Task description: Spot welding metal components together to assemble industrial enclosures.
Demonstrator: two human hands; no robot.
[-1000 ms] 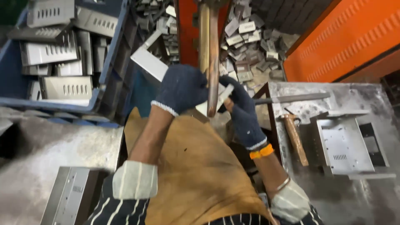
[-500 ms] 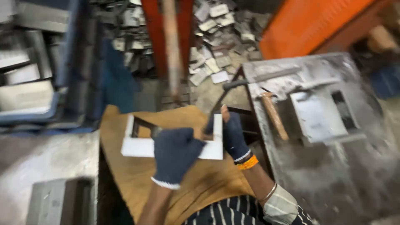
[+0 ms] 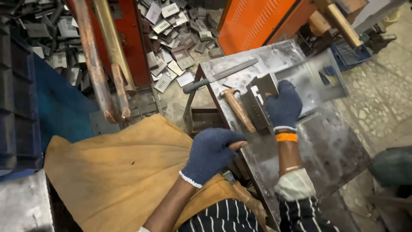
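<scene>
My right hand [image 3: 284, 106], in a dark blue knit glove with an orange wristband, grips a bent sheet-metal bracket [image 3: 260, 95] on the steel table [image 3: 317, 146]. A larger metal panel [image 3: 317, 77] beyond the hand is blurred. My left hand [image 3: 210, 154], gloved the same way, hangs loosely curled over the tan leather apron [image 3: 116, 176] on my lap, at the table's near edge, and holds nothing. Just left of the bracket lies a wooden-handled hammer [image 3: 238, 109], with a long metal file [image 3: 221, 76] behind it.
Two rusty copper-coloured arms [image 3: 105, 64] of a red machine hang down at the upper left. Several small slotted metal plates [image 3: 171, 38] litter the floor behind. An orange cabinet [image 3: 262, 19] stands at the back, a blue crate [image 3: 19, 99] at the left.
The white-framed plate held over my lap is gone from view. My right hand has moved right onto the table and gripped the bracket. My left hand has let go and dropped to the apron.
</scene>
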